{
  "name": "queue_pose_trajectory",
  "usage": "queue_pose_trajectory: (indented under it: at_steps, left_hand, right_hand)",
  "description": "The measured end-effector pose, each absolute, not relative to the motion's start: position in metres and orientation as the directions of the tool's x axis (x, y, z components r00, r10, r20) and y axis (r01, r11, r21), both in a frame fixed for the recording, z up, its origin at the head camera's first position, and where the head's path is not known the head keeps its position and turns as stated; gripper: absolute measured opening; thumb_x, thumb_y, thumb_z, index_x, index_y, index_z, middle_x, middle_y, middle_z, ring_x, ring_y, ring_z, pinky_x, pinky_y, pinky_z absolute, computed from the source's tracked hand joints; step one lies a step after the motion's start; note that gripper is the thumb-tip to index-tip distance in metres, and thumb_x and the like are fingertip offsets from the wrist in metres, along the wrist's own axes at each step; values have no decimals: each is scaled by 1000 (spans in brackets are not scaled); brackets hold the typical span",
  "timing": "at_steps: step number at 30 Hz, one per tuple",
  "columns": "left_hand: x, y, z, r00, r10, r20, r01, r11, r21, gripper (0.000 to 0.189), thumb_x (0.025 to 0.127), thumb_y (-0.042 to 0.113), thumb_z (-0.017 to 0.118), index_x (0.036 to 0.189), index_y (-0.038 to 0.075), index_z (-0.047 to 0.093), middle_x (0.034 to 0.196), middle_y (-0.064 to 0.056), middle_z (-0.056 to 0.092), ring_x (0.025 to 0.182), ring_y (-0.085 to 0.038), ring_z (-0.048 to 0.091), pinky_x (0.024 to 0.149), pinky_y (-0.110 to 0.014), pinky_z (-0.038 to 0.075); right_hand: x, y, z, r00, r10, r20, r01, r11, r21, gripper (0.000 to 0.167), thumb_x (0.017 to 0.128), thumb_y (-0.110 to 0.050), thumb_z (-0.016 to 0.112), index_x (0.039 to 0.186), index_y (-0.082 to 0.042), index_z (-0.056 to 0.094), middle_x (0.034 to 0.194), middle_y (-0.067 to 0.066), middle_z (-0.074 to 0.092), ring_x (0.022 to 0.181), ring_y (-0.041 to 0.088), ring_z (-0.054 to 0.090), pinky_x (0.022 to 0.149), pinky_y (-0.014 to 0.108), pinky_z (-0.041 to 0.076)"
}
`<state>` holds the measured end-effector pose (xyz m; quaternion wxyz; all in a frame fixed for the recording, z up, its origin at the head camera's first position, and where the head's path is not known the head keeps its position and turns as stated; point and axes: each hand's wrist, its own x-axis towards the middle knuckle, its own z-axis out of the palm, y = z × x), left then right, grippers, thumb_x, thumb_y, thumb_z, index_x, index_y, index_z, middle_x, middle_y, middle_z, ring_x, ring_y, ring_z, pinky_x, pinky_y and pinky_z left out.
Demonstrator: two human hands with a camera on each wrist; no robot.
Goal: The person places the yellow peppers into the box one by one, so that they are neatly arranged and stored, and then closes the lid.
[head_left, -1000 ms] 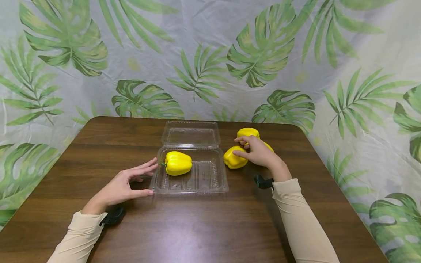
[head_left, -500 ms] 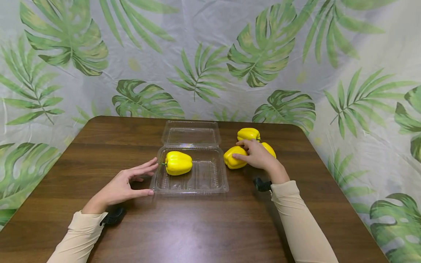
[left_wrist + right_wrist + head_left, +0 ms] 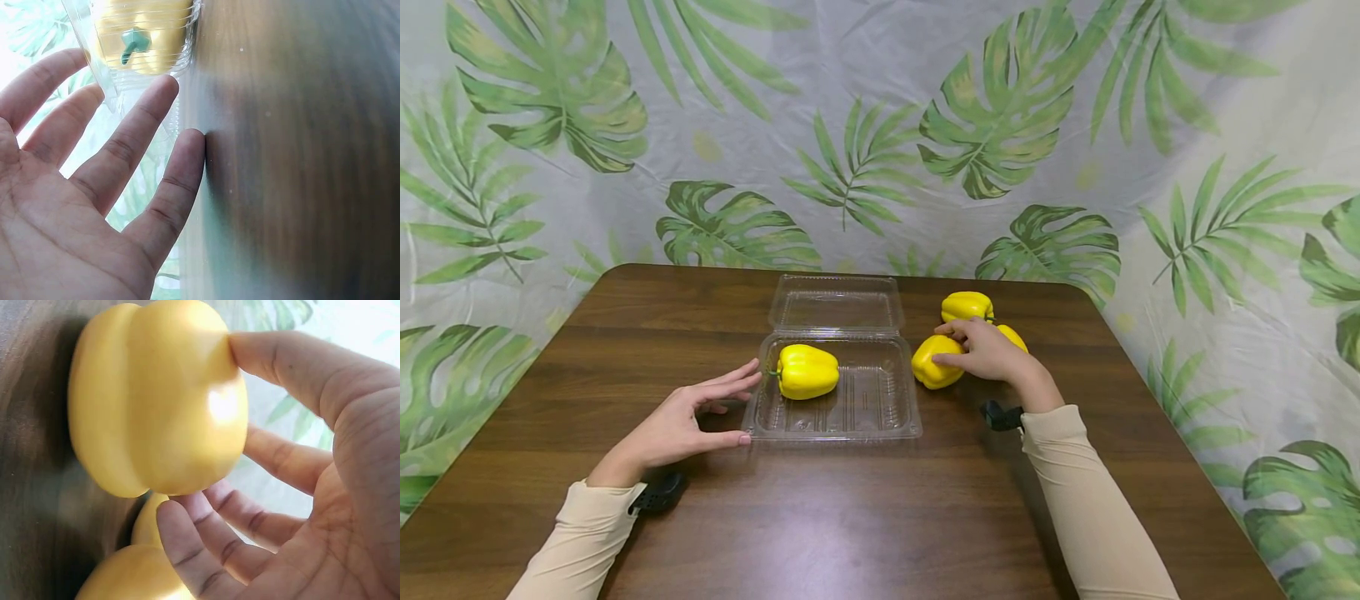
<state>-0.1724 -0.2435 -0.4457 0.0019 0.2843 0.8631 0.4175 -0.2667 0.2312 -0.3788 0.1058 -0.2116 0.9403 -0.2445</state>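
Observation:
My right hand (image 3: 988, 354) holds a yellow bell pepper (image 3: 931, 367) just right of the container, with the thumb on its near side and fingers reaching round the far side. In the right wrist view this pepper (image 3: 156, 400) fills the upper middle, its thumb-side wall touched by the thumb. My left hand (image 3: 688, 421) is spread at the left side of a clear plastic clamshell container (image 3: 868, 429), thumb and fingertips right at its rim. Inside the base, toward the left, lies another yellow bell pepper (image 3: 807, 372), its green stem pointing left.
Two more yellow bell peppers lie beyond the right hand, a back one (image 3: 966, 306) and a partly hidden right one (image 3: 1013, 337). The container's lid (image 3: 835, 304) is folded back flat on the wooden table (image 3: 820, 517). A leaf-print cloth (image 3: 850, 125) hangs behind.
The right hand's fingers came down from in front of the back pepper onto the nearest pepper, which has shifted very slightly toward me. The left hand has stayed in place.

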Motion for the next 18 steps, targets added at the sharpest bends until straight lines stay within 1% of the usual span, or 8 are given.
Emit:
queue_pose_trajectory:
  at_steps: [6,11,14,16,18]
  left_hand:
    - [-172,-243,-445,-840,492,231,487,494,720,81,87,26,92,158,13,55,168,-4,50,127,-2,66,99,-35,59]
    - [-172,-243,-445,-838,494,231,490,495,718,80,88,26,91,158,13,55,169,-5,49,127,-2,66,99,-34,59]
    - [-172,-243,-446,-837,496,231,491,494,717,80,88,26,91,158,13,55,169,-5,48,127,-1,66,100,-34,59]
    - [-173,-244,-446,-836,497,232,492,495,716,80,88,27,91,159,13,55,169,-4,48,127,0,65,100,-33,59]
    - [-173,-245,-447,-836,497,232,493,495,716,81,88,27,91,159,14,54,169,-3,48,127,1,65,100,-33,59]
  right_hand:
    - [-268,234,-376,-864,-494,-101,-375,763,-527,55,99,-22,74,146,2,62,140,27,67,119,39,66,102,53,55]
    - [-267,235,-377,-851,-513,-112,-378,747,-547,53,97,-18,73,145,2,62,142,27,66,126,42,65,105,54,55]
    - [-265,235,-376,-852,-509,-121,-370,750,-548,57,100,-20,73,150,2,58,149,27,62,133,45,61,110,57,52]
    - [-262,234,-375,-868,-483,-118,-351,763,-543,60,102,-24,73,154,2,54,153,27,59,137,46,58,114,59,50]
    - [-258,232,-373,-897,-429,-100,-322,793,-517,65,104,-29,72,157,2,51,155,27,56,140,47,56,116,60,48]
